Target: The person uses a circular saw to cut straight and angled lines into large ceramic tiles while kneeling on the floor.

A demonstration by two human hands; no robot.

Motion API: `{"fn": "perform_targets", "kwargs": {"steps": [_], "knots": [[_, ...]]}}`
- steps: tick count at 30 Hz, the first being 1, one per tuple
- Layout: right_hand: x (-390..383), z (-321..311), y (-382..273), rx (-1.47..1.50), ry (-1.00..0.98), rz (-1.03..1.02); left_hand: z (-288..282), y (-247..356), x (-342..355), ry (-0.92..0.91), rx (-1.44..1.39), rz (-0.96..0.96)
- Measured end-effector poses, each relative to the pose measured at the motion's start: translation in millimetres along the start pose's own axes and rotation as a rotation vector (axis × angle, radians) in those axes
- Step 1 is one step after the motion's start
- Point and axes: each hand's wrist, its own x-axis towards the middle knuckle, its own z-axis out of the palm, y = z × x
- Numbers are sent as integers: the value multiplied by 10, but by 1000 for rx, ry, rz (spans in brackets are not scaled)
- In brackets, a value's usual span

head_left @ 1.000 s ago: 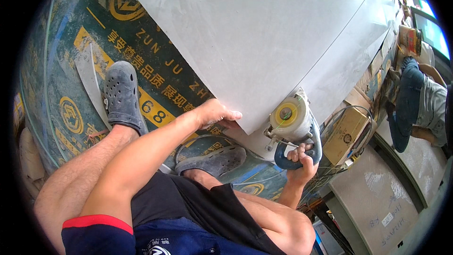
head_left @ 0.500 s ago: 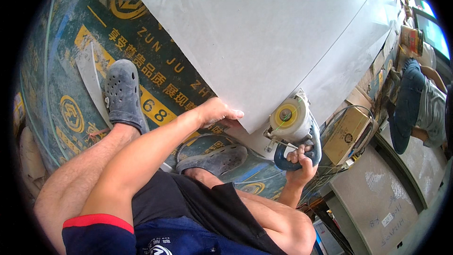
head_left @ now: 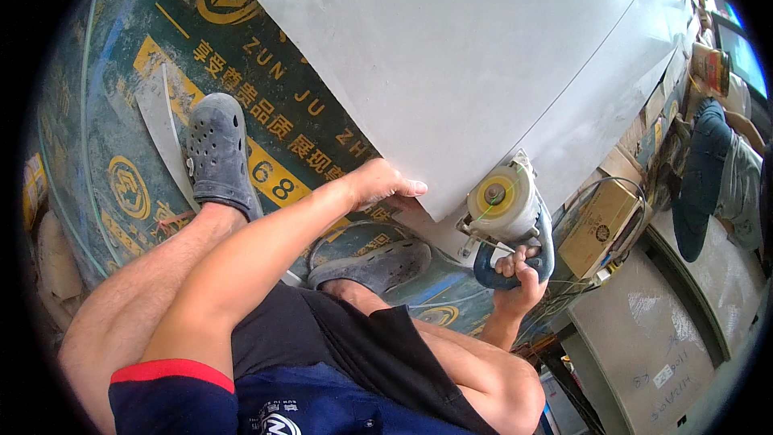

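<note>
My left hand [head_left: 378, 184] presses flat on the white slab [head_left: 451, 56] near its corner. My right hand [head_left: 519, 278] is clamped on the cutter [head_left: 507, 217] at the slab's edge.

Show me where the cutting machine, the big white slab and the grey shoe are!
cutting machine [head_left: 506, 203], head view, its round yellow-centred side.
big white slab [head_left: 451, 56], head view, its bare top face.
grey shoe [head_left: 217, 149], head view, its holed upper.

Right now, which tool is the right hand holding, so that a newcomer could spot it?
Find the big white slab and follow the scored line to its near edge. There the right hand grips a handheld cutter: blue handle, white body, round yellow hub.
</note>
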Motion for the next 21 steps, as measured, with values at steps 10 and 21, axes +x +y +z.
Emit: {"fn": "perform_targets", "kwargs": {"steps": [10, 21], "knots": [[-45, -73, 35, -15, -52, 1, 26, 33, -44, -16, -36, 8], [-36, -127, 95, 39, -68, -16, 106, 140, -88, 22, -39, -21]]}}
